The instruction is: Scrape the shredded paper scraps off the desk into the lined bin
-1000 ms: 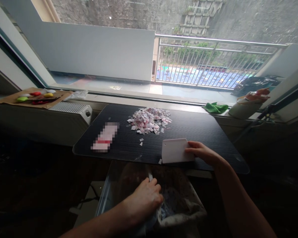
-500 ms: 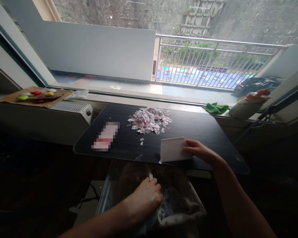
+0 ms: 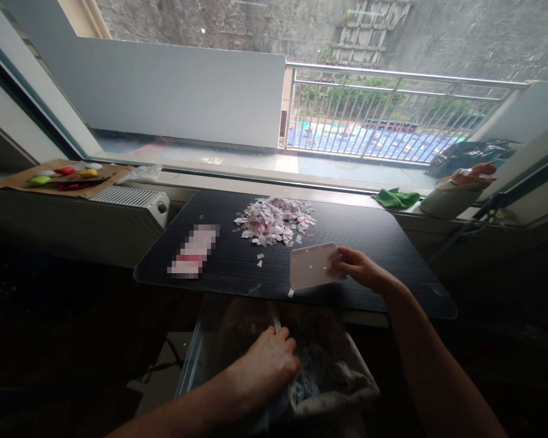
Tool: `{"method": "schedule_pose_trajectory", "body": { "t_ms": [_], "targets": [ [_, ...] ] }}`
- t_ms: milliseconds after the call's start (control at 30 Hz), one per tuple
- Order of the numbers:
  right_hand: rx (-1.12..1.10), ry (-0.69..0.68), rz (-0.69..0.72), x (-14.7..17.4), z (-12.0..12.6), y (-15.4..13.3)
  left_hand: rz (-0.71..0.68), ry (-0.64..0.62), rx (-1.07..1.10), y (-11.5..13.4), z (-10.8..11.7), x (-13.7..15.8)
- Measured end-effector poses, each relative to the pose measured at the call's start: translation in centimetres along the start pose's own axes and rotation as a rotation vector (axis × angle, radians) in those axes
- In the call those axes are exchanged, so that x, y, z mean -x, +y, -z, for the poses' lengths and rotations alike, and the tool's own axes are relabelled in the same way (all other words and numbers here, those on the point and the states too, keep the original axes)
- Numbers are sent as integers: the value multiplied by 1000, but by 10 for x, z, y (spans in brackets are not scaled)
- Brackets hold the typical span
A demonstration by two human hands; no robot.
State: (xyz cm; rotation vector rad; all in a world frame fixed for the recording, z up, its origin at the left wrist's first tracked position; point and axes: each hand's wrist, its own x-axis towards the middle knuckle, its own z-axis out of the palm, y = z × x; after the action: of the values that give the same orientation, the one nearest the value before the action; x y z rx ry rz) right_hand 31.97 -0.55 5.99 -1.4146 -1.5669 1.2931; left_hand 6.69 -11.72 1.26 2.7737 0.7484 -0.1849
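My right hand [image 3: 360,267] holds a thin white rectangular plastic sheet [image 3: 314,266] by its right end, tilted over the front of the dark table [image 3: 360,225]. A small paper scrap [image 3: 291,293] lies at the sheet's lower left corner. Behind it on the table is a heap of cut paper pieces [image 3: 274,220], white and pinkish. Below the table edge, my left hand [image 3: 271,362] is closed on the edge of a plastic bag [image 3: 368,390]. Paper scraps [image 3: 307,377] show inside the bag.
A blurred pink and white item [image 3: 195,250] lies on the table's left side. A radiator [image 3: 132,198] stands at left, near brown cardboard [image 3: 9,176] with colourful pieces. On the right sill are a green cloth [image 3: 396,198] and a pale container [image 3: 452,199].
My right hand has moved the white sheet slightly left and away from the table's front edge, tilting it up. My left hand stays in place.
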Motion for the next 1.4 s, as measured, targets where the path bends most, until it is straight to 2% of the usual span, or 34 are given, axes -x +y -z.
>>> {"method": "schedule_pose_trajectory", "body": {
  "t_ms": [167, 333, 500, 600, 700, 833, 1033, 1167, 1233, 1333, 1400],
  "targets": [
    [-71, -21, -22, -8, -6, -6, -6, 7, 9, 0, 3, -1],
    [-6, -65, -49, -8, 0, -3, -1, -23, -3, 0, 2, -2],
    [-16, -116, -79, 0, 8, 1, -7, 52, -2, -1, -5, -1],
    [-7, -102, -60, 1, 8, 4, -13, 57, 3, -1, -6, -1],
    [-5, -77, -54, -1, 4, 5, -15, 44, 9, -1, -4, -2],
    [-12, -114, -85, -1, 0, 3, -14, 15, 0, 0, 1, -1],
    [-26, -124, -102, 9, 5, -2, -11, -18, -16, 0, 4, -4],
    [-107, -19, -72, -1, -5, 0, -75, -16, -33, 7, 7, -11],
    [-158, 95, -41, -15, -18, 4, -114, -11, -38, 13, 12, -14],
    [-215, 252, -35, -39, -43, 9, -134, -73, -35, 20, 23, -15],
    [-234, 293, -41, -52, -58, 10, -125, -92, -36, 23, 31, -14]
  ]
}}
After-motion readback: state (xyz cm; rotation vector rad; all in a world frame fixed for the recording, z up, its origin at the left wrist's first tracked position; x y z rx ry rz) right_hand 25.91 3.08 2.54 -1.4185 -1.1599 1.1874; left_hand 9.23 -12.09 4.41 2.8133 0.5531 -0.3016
